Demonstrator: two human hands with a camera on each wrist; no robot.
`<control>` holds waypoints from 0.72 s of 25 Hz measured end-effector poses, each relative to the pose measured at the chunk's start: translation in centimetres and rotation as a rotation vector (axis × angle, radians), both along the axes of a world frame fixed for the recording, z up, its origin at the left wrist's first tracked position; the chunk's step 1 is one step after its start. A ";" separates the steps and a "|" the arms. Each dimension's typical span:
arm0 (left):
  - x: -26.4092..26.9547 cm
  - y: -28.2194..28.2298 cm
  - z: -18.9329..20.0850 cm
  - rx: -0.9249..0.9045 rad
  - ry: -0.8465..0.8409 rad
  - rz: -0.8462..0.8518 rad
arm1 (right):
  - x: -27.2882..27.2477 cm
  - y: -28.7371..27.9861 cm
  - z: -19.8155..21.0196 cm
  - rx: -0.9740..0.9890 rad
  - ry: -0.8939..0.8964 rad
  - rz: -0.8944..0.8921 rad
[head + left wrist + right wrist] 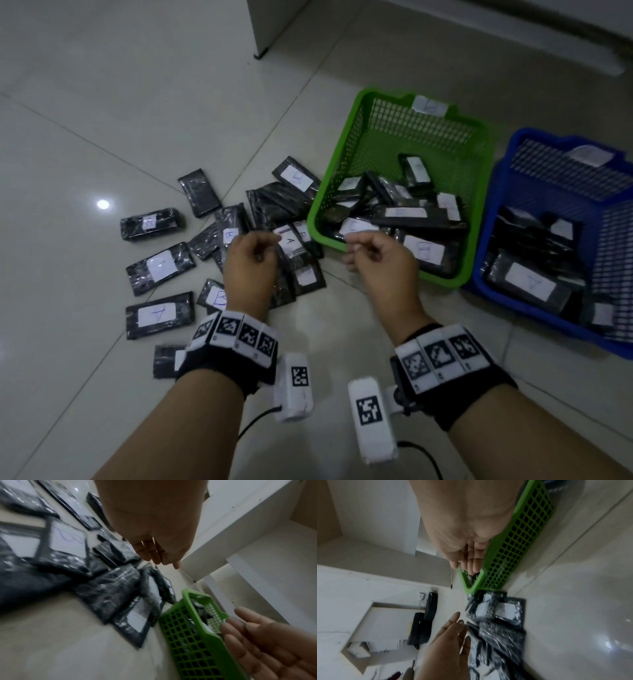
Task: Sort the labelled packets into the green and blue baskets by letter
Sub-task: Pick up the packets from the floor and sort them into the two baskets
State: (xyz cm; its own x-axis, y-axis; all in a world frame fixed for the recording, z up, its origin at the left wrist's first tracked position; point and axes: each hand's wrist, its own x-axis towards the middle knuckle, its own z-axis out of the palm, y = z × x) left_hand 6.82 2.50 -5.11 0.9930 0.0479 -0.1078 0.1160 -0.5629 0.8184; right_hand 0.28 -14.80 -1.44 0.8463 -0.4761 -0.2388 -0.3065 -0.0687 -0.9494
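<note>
Black labelled packets point(161, 267) are scattered on the tiled floor point(102, 102); more are held in the green basket point(329, 192) and the blue basket point(500, 294). Nothing is held by the left hand point(251, 263) or the right hand point(380, 260).

Loose black plastic-wrapped packets with white paper labels point(219, 246) lie scattered on the pale tiled floor point(102, 102) at left. Just right of them stands the green plastic mesh basket point(363, 113), holding packets; the blue plastic mesh basket point(503, 192) stands immediately right of it, also holding packets.

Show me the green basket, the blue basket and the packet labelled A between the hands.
green basket point(317, 219): head view, on its near-left rim.
blue basket point(493, 192): head view, on its left wall.
packet labelled A point(289, 241): head view, on its white label.
</note>
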 end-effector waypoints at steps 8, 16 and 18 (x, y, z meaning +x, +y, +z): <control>2.7 5.7 -4.1 0.090 0.120 0.207 | 2.9 6.3 -4.5 -0.526 0.274 0.438; 2.6 6.0 -4.3 0.079 0.297 0.127 | 3.4 8.3 -6.4 -0.579 0.308 0.302; 1.6 6.1 -4.1 0.013 0.283 0.132 | 3.3 8.5 -6.7 -0.493 0.382 0.297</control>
